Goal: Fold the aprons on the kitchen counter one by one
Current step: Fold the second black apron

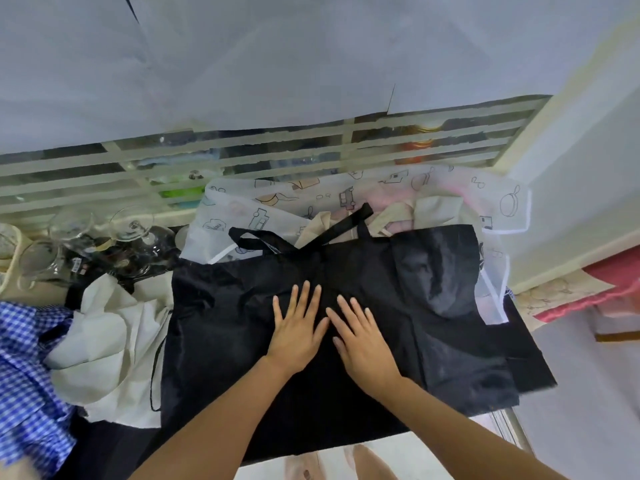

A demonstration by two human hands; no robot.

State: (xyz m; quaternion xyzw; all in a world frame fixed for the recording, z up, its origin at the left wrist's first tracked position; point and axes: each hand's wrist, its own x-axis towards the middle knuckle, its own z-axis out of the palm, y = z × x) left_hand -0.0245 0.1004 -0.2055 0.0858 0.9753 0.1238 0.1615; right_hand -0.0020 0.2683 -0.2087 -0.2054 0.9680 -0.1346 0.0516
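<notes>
In the head view, a black apron (pixel 225 323) is laid flat across the middle of the counter (pixel 518 432), reaching its near edge and overhanging at the right. The left hand (pixel 298 327) and the right hand (pixel 363 344) are pressed palm-down on its centre, side by side, fingers straight and spread. Its black straps (pixel 346 223) are laid toward the far edge, over a white printed apron (pixel 311 195). A cream apron (pixel 114 341) and a blue checked apron (pixel 24 358) are bunched at the left edge. Upturned glasses (pixel 131 226) are grouped at the far left corner.
</notes>
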